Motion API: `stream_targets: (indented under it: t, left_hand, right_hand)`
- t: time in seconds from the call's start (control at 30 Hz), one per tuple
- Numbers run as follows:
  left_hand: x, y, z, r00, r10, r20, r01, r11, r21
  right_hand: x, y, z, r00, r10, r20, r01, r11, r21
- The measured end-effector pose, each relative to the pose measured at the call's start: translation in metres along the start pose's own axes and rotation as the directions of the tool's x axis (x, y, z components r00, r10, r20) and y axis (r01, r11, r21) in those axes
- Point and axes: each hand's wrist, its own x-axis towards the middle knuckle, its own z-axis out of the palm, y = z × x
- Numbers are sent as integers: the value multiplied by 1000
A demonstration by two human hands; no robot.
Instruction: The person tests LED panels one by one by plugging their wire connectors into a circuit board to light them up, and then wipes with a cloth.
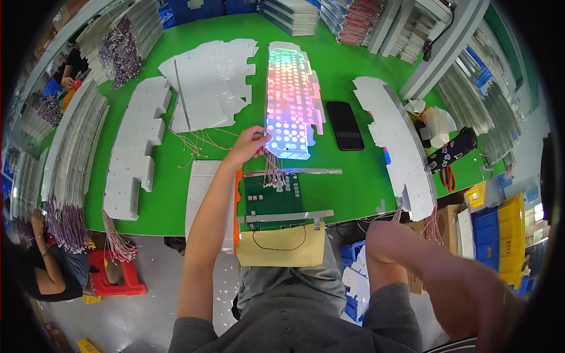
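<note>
My left hand [251,145] is closed on the lower left corner of a long lit LED panel [288,100], fingers pinching its edge. The panel's round lights glow green at the far end, pink in the middle and blue-white near me. Thin wires [272,170] run from its near end to a green circuit board [256,207], held between metal strips at the table edge. My right hand [485,303] is raised close to the camera at the lower right, away from the panel. It is blurred, and its fingers cannot be made out.
A black phone [345,125] lies right of the panel. White panels [138,147] with wire bundles lie on the green table [235,29], with stacks on both sides. Red-handled scissors [449,178] lie at the right. Another person's arm [50,265] is at the far left, beside a red stool [120,276].
</note>
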Motion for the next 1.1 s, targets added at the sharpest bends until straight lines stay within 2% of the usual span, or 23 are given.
stream_targets:
  t: [0.13, 0.3, 0.33, 0.47, 0.5, 0.63, 0.67, 0.87, 1.1]
  left_hand:
    - [0, -3, 0, 1000, 1, 18, -2, 999, 32]
    - [-1, -2, 1, 1000, 14, 11, -14, 999, 37]
    - [-1, -2, 2, 1000, 13, 7, -14, 999, 34]
    - [-3, -2, 3, 999, 42, 7, -42, 999, 25]
    - [-4, -2, 2, 999, 37, -4, -37, 999, 25]
    - [-2, -2, 3, 999, 38, 11, -38, 999, 25]
    - [-2, -3, 3, 999, 38, 9, -38, 999, 25]
    - [0, -2, 3, 999, 43, 12, -44, 999, 33]
    - [-3, 0, 5, 999, 41, -15, -40, 998, 50]
  right_hand:
    - [10, -6, 28, 956, -292, 7, 291, 955, 55]
    - [25, 8, 57, 778, -627, -44, 627, 769, 122]
    - [25, 5, 58, 779, -625, -47, 625, 770, 126]
    - [25, -20, 58, 940, -309, 147, 318, 947, -45]
    - [25, -22, 59, 942, -306, 139, 314, 949, -38]
    - [29, -28, 62, 980, -111, 166, 86, 985, 147]
    - [28, -31, 62, 980, -111, 164, 87, 985, 149]
    - [32, -49, 56, 875, -296, 384, 342, 938, -57]
    - [32, -69, 54, 660, -404, 633, 642, 741, -197]
